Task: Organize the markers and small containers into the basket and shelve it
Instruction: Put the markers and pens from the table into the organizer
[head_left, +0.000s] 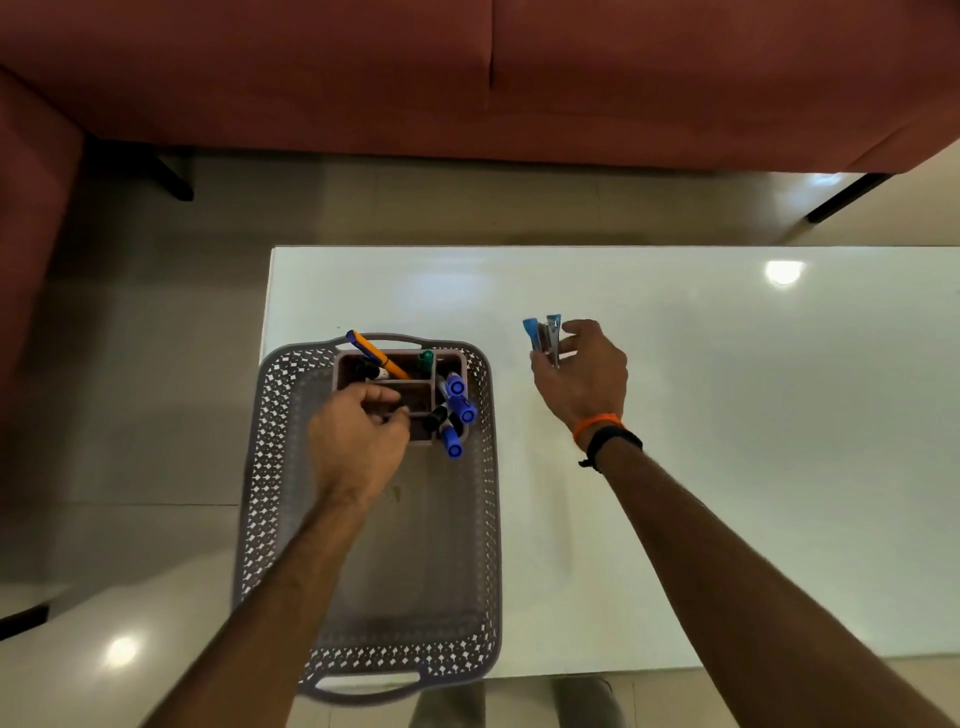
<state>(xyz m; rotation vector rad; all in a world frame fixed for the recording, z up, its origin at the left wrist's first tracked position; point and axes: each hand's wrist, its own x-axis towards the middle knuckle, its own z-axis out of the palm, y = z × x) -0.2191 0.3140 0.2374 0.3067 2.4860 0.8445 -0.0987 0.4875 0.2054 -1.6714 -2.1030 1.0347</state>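
One basket (270, 467), grey with perforated walls and a handle at each end, sits on the left end of the white table (727, 467), its near end overhanging the table edge. In its far half stands one pink organizer (353, 364) with several compartments. The left hand (358, 441) reaches into the basket and grips the organizer's near-left part, fingers curled over a divider. The organizer holds three blue-capped markers (457, 410) leaning out at its right side, one orange pen (376, 354) lying diagonally across the far compartments, and one green-capped marker (426, 357) upright at the far side. Dark items beside these cannot be counted. To the right of the basket, the right hand (584, 379) holds two blue staplers (543, 335) just above the table, thumb and fingers closed around them. One orange band (595, 422) and one black band (615, 439) circle the right wrist. Beyond the table stands one red sofa (467, 78).
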